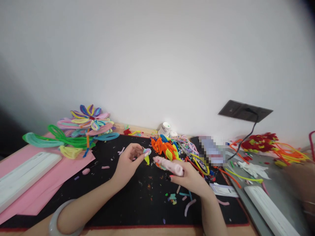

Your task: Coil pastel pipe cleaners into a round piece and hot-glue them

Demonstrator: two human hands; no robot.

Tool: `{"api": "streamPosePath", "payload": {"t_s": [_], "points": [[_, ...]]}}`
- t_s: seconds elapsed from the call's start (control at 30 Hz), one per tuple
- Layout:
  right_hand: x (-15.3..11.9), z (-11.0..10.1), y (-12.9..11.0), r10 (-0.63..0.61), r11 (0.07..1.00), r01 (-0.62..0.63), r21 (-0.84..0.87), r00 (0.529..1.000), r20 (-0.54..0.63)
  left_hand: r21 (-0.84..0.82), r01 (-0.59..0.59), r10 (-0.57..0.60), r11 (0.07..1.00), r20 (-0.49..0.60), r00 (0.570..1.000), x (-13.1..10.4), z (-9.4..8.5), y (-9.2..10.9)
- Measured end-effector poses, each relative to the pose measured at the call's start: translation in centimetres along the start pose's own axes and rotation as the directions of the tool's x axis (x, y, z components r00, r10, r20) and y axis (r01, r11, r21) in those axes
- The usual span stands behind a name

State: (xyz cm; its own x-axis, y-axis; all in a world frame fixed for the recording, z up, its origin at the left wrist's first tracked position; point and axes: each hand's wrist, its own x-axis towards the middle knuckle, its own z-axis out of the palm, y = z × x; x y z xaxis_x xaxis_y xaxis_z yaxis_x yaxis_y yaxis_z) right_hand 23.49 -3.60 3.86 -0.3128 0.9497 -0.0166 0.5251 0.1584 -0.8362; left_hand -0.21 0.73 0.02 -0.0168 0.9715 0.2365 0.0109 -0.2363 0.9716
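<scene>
My left hand (130, 160) is closed in a pinch on a small pipe-cleaner piece (147, 152) in pastel white and purple. A yellow pipe-cleaner loop (147, 159) hangs just below those fingertips. My right hand (189, 177) is wrapped round a pink glue gun (169, 165). Its nozzle points left towards the small piece, with a gap between them. Behind the glue gun lie orange pipe-cleaner loops (159, 146) with blue and yellow ones beside them. The black mat (137, 203) spreads under both hands.
A large pipe-cleaner flower (91, 119) and green loops (59, 136) stand at left, near pink sheets (46, 186). A white cup (165, 127) rests by the wall. Scissors (189, 149) lie among scraps. At right, another person's blurred hand (299, 180) is near red pipe cleaners (261, 142).
</scene>
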Motion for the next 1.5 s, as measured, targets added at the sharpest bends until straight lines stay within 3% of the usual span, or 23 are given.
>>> {"api": "streamPosePath", "payload": {"t_s": [0.13, 0.33, 0.53, 0.6, 0.67, 0.77, 0.83, 1.1, 1.2, 1.4, 1.43, 1.5], "points": [[-0.1, 0.2, 0.1, 0.024, 0.991, -0.011, -0.132, 0.995, 0.096, -0.045, 0.018, -0.020, 0.999, -0.046, 0.999, 0.5, 0.0, 0.1], [0.0, 0.7, 1.4, 0.058, 0.948, -0.023, -0.317, 0.993, 0.101, -0.041, 0.031, -0.032, 0.999, -0.042, 0.999, 0.6, 0.0, -0.1], [-0.4, -0.1, 0.9, 0.036, 0.966, -0.002, -0.260, 0.991, 0.126, -0.021, 0.025, -0.026, 0.999, -0.039, 0.999, 0.6, 0.1, 0.0], [-0.2, -1.0, 0.9, 0.009, 0.984, -0.003, -0.180, 0.999, 0.035, -0.016, 0.030, -0.030, 0.999, -0.041, 0.999, 0.6, 0.1, 0.1], [0.3, -2.2, 1.4, 0.055, 0.985, -0.090, -0.146, 0.973, -0.225, -0.015, 0.032, -0.032, 0.999, -0.040, 0.999, 0.5, 0.2, 0.2], [1.6, -4.3, 2.9, 0.122, 0.875, -0.375, -0.306, 0.783, -0.610, -0.021, 0.031, -0.031, 0.999, -0.018, 0.999, 0.4, 0.2, 0.3], [2.5, -5.5, 4.1, 0.147, 0.820, -0.465, -0.335, 0.736, -0.661, -0.025, 0.027, -0.027, 0.999, 0.017, 0.999, 0.3, 0.3, 0.2], [4.4, -6.0, 6.4, 0.188, 0.677, -0.617, -0.401, 0.672, -0.717, -0.019, 0.010, -0.007, 1.000, 0.146, 0.989, -0.1, 0.3, -0.4], [4.5, -6.2, 6.6, 0.117, 0.702, -0.573, -0.422, 0.678, -0.726, 0.006, -0.004, 0.003, 1.000, 0.166, 0.986, -0.2, 0.3, -0.5], [3.9, -5.8, 4.7, -0.069, 0.837, -0.340, -0.428, 0.712, -0.699, 0.005, -0.015, 0.013, 1.000, 0.186, 0.983, -0.5, 0.2, -0.5], [3.7, -5.3, 4.1, -0.095, 0.868, -0.275, -0.413, 0.725, -0.682, 0.008, -0.021, 0.019, 1.000, 0.190, 0.982, -0.5, 0.2, -0.5], [3.2, -3.9, 2.5, -0.167, 0.960, -0.013, -0.279, 0.772, -0.614, 0.020, -0.039, 0.034, 0.999, 0.201, 0.979, -0.6, 0.1, -0.5]]}}
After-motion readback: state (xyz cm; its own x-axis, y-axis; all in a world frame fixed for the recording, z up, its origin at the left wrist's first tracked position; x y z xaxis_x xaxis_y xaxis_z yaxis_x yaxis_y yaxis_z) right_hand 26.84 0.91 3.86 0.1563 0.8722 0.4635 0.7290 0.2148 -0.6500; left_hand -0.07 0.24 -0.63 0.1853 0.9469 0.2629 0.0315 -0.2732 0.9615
